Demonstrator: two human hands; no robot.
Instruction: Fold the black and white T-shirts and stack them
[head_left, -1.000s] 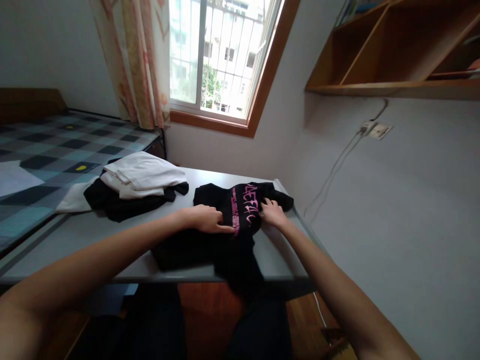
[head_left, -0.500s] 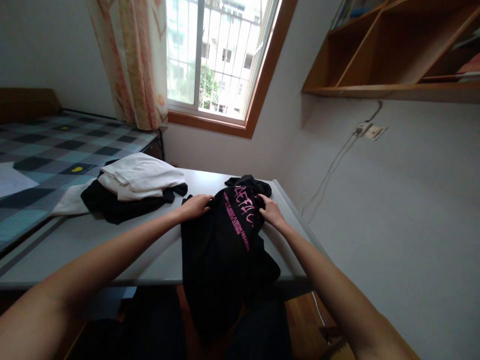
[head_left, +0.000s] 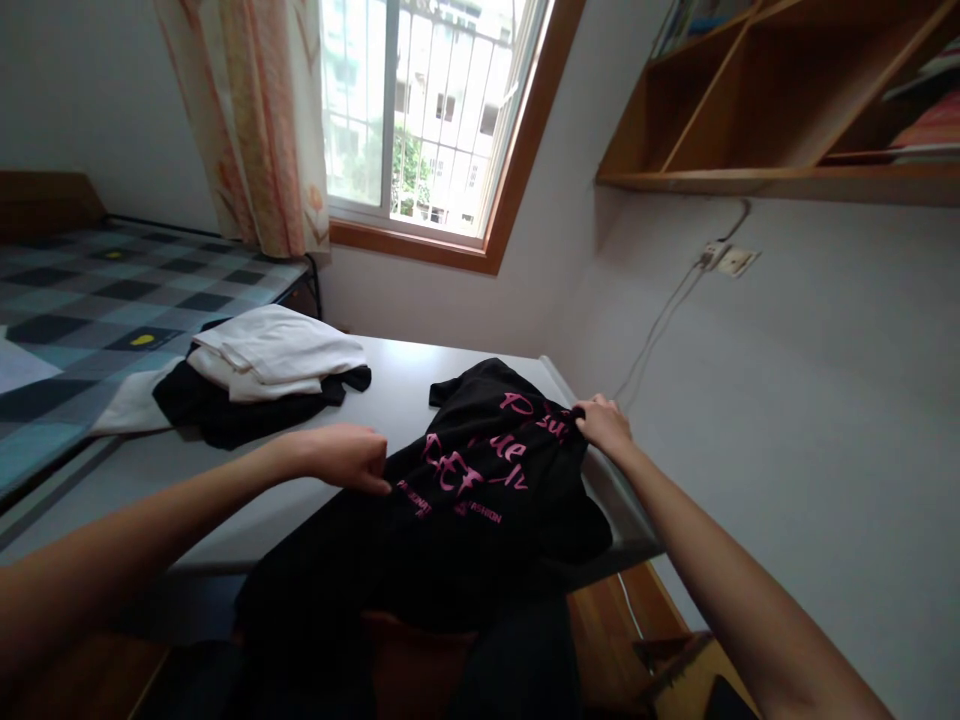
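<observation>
A black T-shirt (head_left: pixel 480 540) with pink lettering lies partly spread on the white table, its lower part hanging over the front edge toward my lap. My left hand (head_left: pixel 352 458) is closed on the shirt's left side, thumb and fingers pinching the cloth. On the other side, my right hand (head_left: pixel 604 424) grips the fabric near the table's right edge and lifts it a little. Folds run through the print between both hands. A sleeve points left at the shirt's far end.
A pile with a folded white garment (head_left: pixel 277 350) and black clothes (head_left: pixel 240 422) sits at the table's (head_left: pixel 397 375) left. Beyond it is a bed with a checked sheet (head_left: pixel 67 290). A wooden shelf (head_left: pixel 750 180) hangs on the right wall above a socket with cables (head_left: pixel 724 258).
My right hand has moved right and my left hand has come nearer and left, both with the black T-shirt. The shirt is spread wider, and more pink lettering shows.
</observation>
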